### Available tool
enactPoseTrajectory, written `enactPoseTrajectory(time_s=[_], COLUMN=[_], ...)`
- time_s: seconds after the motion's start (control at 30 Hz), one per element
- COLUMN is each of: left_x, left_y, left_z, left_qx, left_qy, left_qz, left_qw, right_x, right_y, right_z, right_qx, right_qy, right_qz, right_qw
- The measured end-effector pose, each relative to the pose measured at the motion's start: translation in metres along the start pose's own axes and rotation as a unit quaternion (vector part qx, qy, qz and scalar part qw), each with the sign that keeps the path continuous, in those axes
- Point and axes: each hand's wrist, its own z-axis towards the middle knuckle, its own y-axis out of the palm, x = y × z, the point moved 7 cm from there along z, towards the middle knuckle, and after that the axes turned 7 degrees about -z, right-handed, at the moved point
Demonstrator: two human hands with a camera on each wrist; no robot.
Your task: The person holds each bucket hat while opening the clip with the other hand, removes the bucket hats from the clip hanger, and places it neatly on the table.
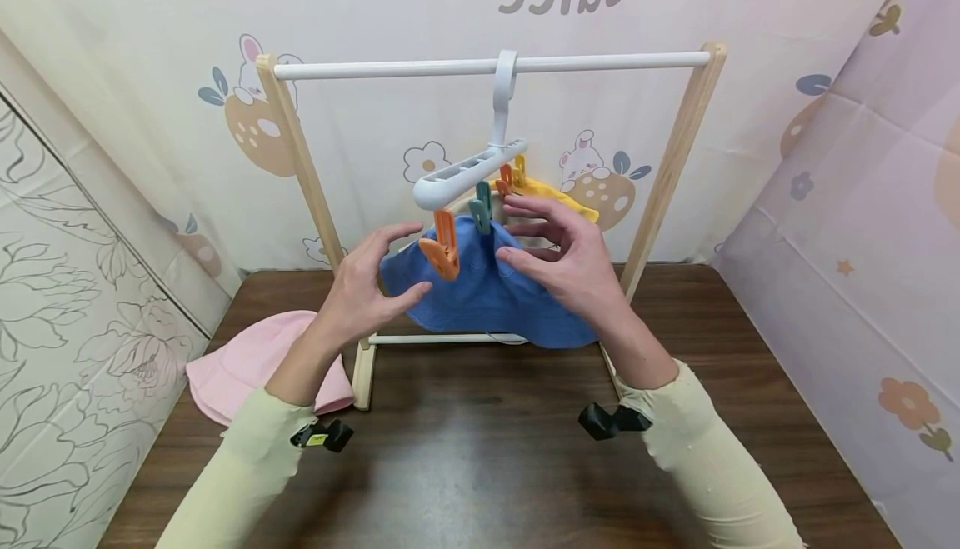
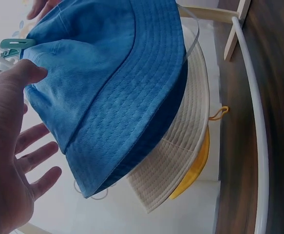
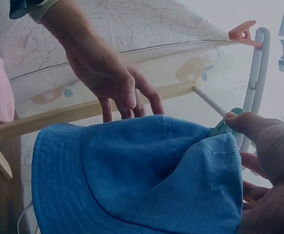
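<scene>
A blue bucket hat hangs by a green clip from a white clip hanger. To its left, my left hand has thumb and fingers spread, near the hat's side. My right hand is on the other side with loosely bent fingers, its thumb close to the green clip and the hat's top. At the hanger's near end dangles an orange clip with nothing in it. Behind the blue hat hang a beige hat and a yellow hat, partly hidden.
The hanger hooks over the white top bar of a rack with wooden legs. On the brown table, a pink hat lies by the rack's left foot. Patterned curtains surround the back and sides.
</scene>
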Motion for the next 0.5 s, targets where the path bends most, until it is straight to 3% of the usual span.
enactPoseTrajectory(time_s=[0.5], left_x=[-0.0042], left_y=[0.0072], left_z=[-0.0025], left_qx=[-0.006], left_qy=[-0.011], left_qz=[-0.013], left_qw=[0.9998], right_x=[-0.005], right_y=[0.0048], right_z=[-0.0002], right_qx=[-0.004], right_qy=[-0.008], right_qz=[0.006], right_qw=[1.0])
